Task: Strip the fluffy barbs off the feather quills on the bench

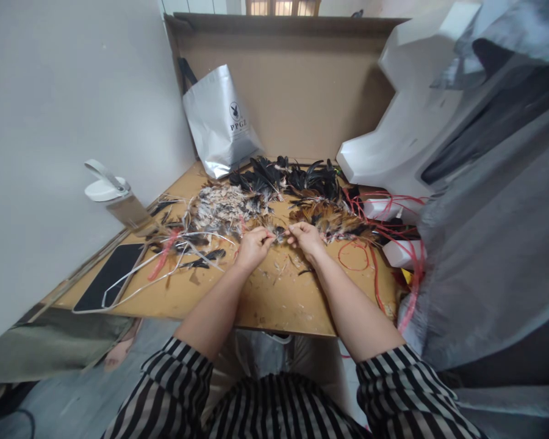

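Over the middle of the table my left hand is closed in a pinch at the base of a small dark feather. Facing it from the other side, my right hand has thumb and forefinger together at the feather's other side; what they pinch is too small to make out. Beyond my right hand lies a pile of brown feathers. A heap of pale, fluffy feathers lies beyond my left hand. Bunches of long black feathers line the back.
At the back stands a silver bag. A lidded cup and a phone are on the left, with a white cable across the phone. Red strings and white power adapters crowd the right, beside grey cloth.
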Motion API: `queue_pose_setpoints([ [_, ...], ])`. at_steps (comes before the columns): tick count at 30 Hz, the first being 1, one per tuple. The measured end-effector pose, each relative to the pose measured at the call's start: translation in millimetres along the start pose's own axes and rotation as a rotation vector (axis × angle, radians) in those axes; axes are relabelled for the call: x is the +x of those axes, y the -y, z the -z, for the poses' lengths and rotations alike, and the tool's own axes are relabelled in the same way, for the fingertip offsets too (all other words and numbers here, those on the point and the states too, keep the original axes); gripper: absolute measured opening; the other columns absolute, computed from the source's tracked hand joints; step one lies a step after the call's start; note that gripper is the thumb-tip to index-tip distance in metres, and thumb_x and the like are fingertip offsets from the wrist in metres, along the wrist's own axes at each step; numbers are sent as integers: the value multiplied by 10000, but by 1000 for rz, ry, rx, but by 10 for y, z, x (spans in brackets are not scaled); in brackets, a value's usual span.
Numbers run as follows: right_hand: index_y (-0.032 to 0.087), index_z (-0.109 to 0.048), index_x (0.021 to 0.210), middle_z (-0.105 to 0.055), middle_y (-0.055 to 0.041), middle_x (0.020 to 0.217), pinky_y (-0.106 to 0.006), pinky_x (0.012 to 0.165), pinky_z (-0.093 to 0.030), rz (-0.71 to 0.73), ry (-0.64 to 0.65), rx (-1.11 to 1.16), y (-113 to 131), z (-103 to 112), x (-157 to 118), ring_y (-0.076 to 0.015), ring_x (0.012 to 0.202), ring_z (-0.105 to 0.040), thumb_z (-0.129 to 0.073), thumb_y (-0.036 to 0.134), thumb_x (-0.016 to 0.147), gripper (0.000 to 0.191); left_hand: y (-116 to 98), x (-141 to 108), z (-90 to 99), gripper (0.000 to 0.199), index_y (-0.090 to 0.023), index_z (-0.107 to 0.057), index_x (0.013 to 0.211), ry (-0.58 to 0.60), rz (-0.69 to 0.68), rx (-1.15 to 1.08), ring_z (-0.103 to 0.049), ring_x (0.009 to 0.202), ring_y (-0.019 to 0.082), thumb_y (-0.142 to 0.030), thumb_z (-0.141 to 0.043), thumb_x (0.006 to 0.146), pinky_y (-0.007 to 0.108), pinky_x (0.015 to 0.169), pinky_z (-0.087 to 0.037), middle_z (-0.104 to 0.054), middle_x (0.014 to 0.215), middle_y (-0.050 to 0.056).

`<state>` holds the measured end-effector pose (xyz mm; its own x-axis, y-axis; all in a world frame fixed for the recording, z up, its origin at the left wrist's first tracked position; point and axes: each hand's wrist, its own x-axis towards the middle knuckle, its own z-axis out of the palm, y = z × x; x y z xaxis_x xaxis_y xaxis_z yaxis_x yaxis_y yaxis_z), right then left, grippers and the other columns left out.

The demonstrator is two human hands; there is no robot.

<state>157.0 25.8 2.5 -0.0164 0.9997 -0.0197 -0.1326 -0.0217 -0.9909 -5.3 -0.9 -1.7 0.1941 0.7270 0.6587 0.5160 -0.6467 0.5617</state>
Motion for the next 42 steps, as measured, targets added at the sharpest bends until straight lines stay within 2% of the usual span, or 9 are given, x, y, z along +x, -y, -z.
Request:
queue_pose_setpoints([
  [2, 140, -531, 659, -648, -36, 624, -150, 326, -318, -88, 29, 27, 24, 14, -10, -60, 383, -498, -603, 302, 705, 182, -6, 7, 11, 112, -168, -611, 706, -19, 2, -2, -548, 692, 126, -175, -514, 762, 253, 658, -429, -593, 717, 31],
  [6, 116, -562, 684, -662, -94, 651, -154, 297, -283, -329, 226, 16, 90, 28, -58, -71, 365, -492, -613, 409, 698, 298, -31, 24, 41, 119, -170, -619, 731, -69, -13, -6, -557, 720, 132, -193, -509, 770, 262, 678, -436, -601, 732, 40],
  [9, 114, -574, 708, -662, -94, 658, -151, 290, -268, -382, 291, 32, 111, 5, -93, -71, 365, -488, -629, 435, 676, 327, -74, 23, 42, 128, -175, -627, 765, -76, -17, -20, -561, 754, 136, -203, -502, 779, 267, 701, -439, -607, 766, 48],
  [16, 150, -471, 609, -507, 55, 454, -127, 335, -241, -236, 240, 232, 93, -48, -90, -29, 365, -406, -757, 296, 511, 336, -161, 2, -57, 124, -180, -642, 783, -27, 49, -150, -560, 758, 132, -224, -527, 764, 268, 712, -439, -612, 790, 48],
  [21, 155, -466, 628, -515, 67, 492, -137, 399, -325, -136, 167, 300, 134, -62, -93, -28, 409, -443, -771, 258, 468, 360, -157, 24, -113, 177, -148, -629, 798, -74, 358, -435, -530, 598, 102, -293, -600, 701, 225, 548, -424, -612, 717, 35],
  [26, 153, -481, 649, -551, 48, 500, -155, 431, -363, -113, 229, 232, 138, -87, -116, -46, 423, -485, -756, 281, 494, 341, -161, 60, -112, 264, -119, -597, 797, 13, 629, -701, -490, 475, 77, -306, -663, 624, 188, 428, -362, -598, 595, 15],
  [29, 155, -483, 659, -571, 34, 506, -171, 443, -383, -101, 251, 167, 94, -90, -108, -62, 427, -504, -742, 303, 517, 331, -154, 71, -115, 260, -119, -577, 740, 44, 687, -766, -484, 453, 70, -302, -684, 590, 175, 405, -341, -588, 557, 8],
  [34, 161, -494, 673, -577, 25, 494, -183, 432, -390, -45, 184, 4, 41, -101, -108, -82, 422, -513, -703, 351, 565, 303, -134, 70, -143, 228, -131, -534, 678, -13, 740, -804, -466, 425, 57, -254, -688, 563, 165, 390, -331, -552, 512, -18],
  [42, 167, -472, 596, -542, 40, 462, -180, 417, -345, 30, 158, -111, 107, -80, -125, -74, 396, -472, -665, 358, 597, 272, -140, 105, -157, 317, -133, -516, 773, -9, 780, -844, -515, 468, 74, -286, -687, 555, 169, 389, -350, -569, 601, -13],
])
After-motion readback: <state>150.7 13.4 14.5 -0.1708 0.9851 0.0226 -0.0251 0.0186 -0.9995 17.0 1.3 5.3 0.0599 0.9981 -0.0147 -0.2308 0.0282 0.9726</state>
